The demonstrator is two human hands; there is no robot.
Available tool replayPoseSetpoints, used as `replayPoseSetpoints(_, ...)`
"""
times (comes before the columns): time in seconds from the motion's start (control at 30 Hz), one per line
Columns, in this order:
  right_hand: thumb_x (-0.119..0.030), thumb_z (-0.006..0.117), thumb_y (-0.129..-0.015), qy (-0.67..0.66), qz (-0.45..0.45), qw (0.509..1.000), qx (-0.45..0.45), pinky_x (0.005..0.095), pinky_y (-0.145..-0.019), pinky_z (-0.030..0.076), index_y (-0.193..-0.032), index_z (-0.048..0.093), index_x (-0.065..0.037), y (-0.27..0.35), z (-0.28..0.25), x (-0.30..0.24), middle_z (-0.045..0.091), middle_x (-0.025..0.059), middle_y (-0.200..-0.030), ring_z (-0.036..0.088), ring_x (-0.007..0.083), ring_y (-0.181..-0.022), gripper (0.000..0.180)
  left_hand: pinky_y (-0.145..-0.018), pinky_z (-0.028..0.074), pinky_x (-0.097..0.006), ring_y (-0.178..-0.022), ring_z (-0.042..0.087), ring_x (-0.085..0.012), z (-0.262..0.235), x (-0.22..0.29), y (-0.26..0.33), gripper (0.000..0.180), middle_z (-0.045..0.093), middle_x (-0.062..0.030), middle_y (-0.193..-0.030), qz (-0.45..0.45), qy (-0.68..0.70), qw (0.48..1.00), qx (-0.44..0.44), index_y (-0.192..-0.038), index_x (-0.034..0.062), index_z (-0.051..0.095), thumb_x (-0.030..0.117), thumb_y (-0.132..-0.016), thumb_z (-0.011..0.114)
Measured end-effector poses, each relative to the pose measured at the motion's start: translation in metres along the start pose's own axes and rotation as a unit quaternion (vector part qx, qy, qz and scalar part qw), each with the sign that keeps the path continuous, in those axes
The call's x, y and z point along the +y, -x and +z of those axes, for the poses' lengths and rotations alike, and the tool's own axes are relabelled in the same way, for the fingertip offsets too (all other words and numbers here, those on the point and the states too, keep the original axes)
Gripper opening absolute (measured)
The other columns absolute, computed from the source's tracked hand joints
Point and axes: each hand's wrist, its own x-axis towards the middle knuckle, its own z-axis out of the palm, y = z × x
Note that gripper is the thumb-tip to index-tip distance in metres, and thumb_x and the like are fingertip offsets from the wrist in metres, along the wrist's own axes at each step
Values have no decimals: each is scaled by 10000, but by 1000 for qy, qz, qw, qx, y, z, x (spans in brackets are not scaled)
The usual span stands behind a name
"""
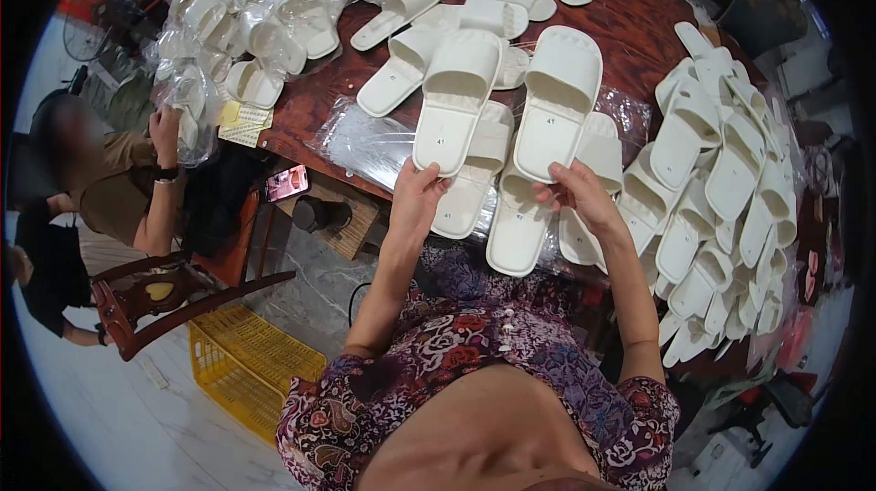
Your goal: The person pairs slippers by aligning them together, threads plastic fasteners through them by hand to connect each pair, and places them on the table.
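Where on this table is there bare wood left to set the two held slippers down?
Bare wood shows on the table between the right-hand slipper and the stacked slippers, and a smaller patch between the bagged slippers and the left-hand slipper. The near edge is crowded with loose slippers on plastic bags.

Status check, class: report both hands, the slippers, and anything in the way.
Left hand grips one white slipper. Right hand grips its mate. Plastic bags underneath.
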Motion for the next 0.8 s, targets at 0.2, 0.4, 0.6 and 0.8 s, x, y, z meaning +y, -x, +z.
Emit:
replayPoseSetpoints(0.2, -315, 523, -1056, -43, 12, 999, -23, 212, -565, 510, -1233, 561, 6, 55, -5, 39, 715, 112, -1024, 702, 119, -800, 369, -857, 547, -353, -1053, 644, -204, 10, -12, 29, 350, 612, -140, -1232, -34, -30, 999, 7, -1315, -29, 458, -6, -973, 527)
replayPoseSetpoints(0.4, -292, 521, -1060, -27, 30, 999, -31, 210, -581, 517, -1211, 578, -5, 80, 13, 72, 709, 83, -1010, 683, 107, -808, 329, -788, 592, -299, -1040, 677, -202, 0, -20, 47, 416, 627, -145, -1244, -57, -69, 996, -3, -1369, -56, 445, 21, -974, 551)
replayPoseSetpoints(0.6, -286, 524, -1060, -45, 46, 997, -43, 217, -610, 519, -1214, 577, -3, 76, 27, 86, 709, 85, -1032, 685, 121, -832, 326, -689, 568, -269, -827, 678, -157, -20, -7, 40, 355, 679, -97, -994, -63, -224, 972, -25, -1282, -41, 506, 163, -1009, 603)
replayPoseSetpoints(0.8, -297, 524, -1060, -34, 41, 998, -43, 230, -630, 516, -1232, 576, -9, 71, 30, 80, 709, 83, -1033, 686, 128, -842, 339, -729, 494, -303, -836, 596, -173, 2, 25, 17, 378, 626, -107, -967, 220, -549, 802, 85, -1208, -26, 548, 187, -935, 700)
